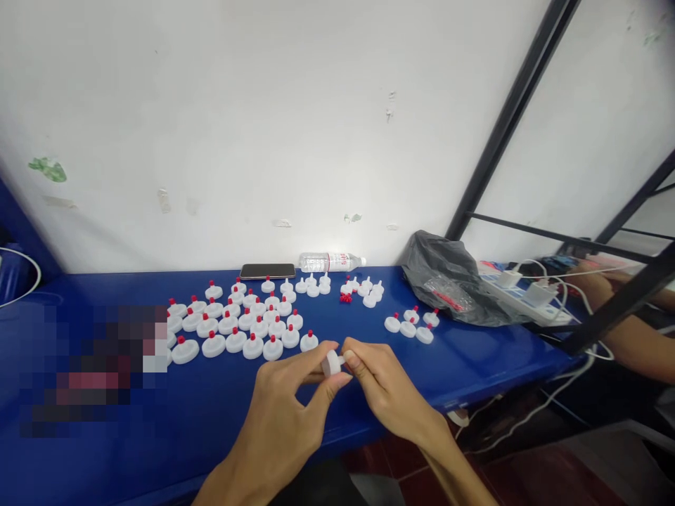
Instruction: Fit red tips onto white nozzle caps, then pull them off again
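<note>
A white nozzle cap [331,363] is held sideways above the front of the blue table. My left hand [290,400] grips its wide round base between thumb and fingers. At the cap's narrow spout, my right hand [382,383] is closed in a pinch; whether a red tip sits inside that pinch is hidden. Many white caps with red tips [228,323] stand upright to the left, and several more [408,328] are to the right. Behind my hands are white caps without red tips [313,287] and a small pile of red tips [345,298].
Along the wall lie a dark phone [268,271] and a clear plastic bottle [330,262]. A grey plastic bag [440,270] and a white power strip [527,299] with cables are at the right, beside a black metal frame [509,116]. Another person's arm [622,330] shows beyond it.
</note>
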